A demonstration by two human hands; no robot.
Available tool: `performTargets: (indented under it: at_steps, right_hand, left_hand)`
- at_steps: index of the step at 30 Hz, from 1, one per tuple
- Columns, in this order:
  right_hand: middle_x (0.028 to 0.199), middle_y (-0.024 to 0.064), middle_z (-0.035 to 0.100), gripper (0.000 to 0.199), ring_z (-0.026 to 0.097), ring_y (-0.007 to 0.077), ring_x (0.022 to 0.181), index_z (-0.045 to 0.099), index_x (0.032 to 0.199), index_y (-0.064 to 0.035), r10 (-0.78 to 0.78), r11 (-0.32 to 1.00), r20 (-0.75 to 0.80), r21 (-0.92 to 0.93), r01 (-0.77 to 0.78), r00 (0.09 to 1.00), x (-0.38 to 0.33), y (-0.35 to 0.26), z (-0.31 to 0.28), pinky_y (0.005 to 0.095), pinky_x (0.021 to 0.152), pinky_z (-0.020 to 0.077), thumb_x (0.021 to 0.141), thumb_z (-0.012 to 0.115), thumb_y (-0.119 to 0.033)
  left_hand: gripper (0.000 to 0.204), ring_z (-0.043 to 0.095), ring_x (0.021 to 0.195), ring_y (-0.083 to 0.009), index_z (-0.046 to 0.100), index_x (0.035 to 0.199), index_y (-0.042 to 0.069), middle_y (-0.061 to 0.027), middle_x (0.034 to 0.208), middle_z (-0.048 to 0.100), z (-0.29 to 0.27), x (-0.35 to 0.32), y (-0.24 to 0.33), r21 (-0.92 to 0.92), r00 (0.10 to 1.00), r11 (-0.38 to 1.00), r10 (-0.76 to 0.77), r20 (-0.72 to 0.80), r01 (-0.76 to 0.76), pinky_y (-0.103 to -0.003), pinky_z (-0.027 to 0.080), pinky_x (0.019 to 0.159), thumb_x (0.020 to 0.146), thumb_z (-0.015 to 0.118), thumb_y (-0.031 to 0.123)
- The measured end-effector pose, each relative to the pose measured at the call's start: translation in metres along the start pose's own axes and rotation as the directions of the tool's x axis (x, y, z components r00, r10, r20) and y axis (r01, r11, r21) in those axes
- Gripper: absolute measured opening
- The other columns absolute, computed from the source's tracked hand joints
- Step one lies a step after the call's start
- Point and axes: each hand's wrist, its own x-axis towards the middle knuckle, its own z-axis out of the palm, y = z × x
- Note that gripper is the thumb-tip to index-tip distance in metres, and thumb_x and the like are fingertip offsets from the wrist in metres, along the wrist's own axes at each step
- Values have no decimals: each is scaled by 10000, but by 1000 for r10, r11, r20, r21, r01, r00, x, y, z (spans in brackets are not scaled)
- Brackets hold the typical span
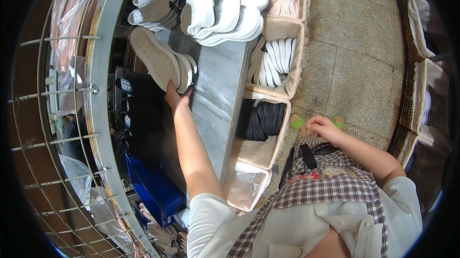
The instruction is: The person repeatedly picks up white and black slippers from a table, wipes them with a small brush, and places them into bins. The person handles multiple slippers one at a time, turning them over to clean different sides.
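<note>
The left hand [178,98] is gripping beige soles [157,60] at the left edge of the gray table [211,99]; the right hand [325,128] is hovering near the checked apron [306,198], fingers bunched, contents unclear.

Left fingers [188,94] partly hidden behind beige soles [155,59]

Tbl [213,114] in ctr, w/ sole pile [230,20] toward far end. L of pile — smaller sole stacks [152,12]. Just nearer: held soles [155,59] in L hand [178,99]. Along tbl's R edge: row of bins [282,29], shoe parts [266,120] in 3. R of those — floor [354,37], then more bins [420,83]. Far L: wire mesh [86,38]; btwn mesh & tbl, crate [149,186].
</note>
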Motion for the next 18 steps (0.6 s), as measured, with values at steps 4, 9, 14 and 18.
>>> performTargets:
  at_steps: [4, 9, 14, 18]
  right_hand:
    - [861, -18, 593, 203, 550, 74, 760, 579, 975, -77, 46, 998, -132, 42, -41, 990, -8, 1, -15, 226, 626, 410, 867, 572, -249]
    - [931, 2, 603, 310, 543, 88, 830, 549, 1104, -74, -88, 995, -99, 46, 93, 991, 12, -27, -5, 226, 672, 407, 858, 582, -259]
    - [1138, 66, 578, 563, 528, 157, 1014, 411, 1305, -90, -57, 991, 154, 125, 38, 987, 46, -74, 32, 336, 853, 410, 863, 572, -400]
    - [1319, 115, 464, 686, 420, 264, 1235, 259, 1408, -148, -42, 830, 538, 488, -270, 842, 57, -88, 80, 460, 977, 369, 878, 508, -506]
  left_hand:
    - [645, 330, 1232, -368, 315, 1370, 59, -152, 1386, 297, 9, 1, -13, -226, 996, 973, -33, 89, 52, -627, 374, 918, 844, 627, 266]
    - [474, 421, 1187, -340, 392, 1311, 55, -126, 1334, 435, 6, -38, -22, -330, 976, 921, -170, 134, 206, -612, 340, 944, 907, 542, 252]
    - [456, 472, 1167, -345, 310, 1352, 50, -162, 1309, 446, -58, -189, -45, -169, 952, 942, -268, 146, 290, -566, 410, 928, 941, 453, 186]
    - [530, 489, 1157, -298, 291, 1359, 31, -164, 1296, 449, -92, -292, -67, -24, 962, 977, -203, 184, 211, -450, 438, 944, 878, 515, 56]
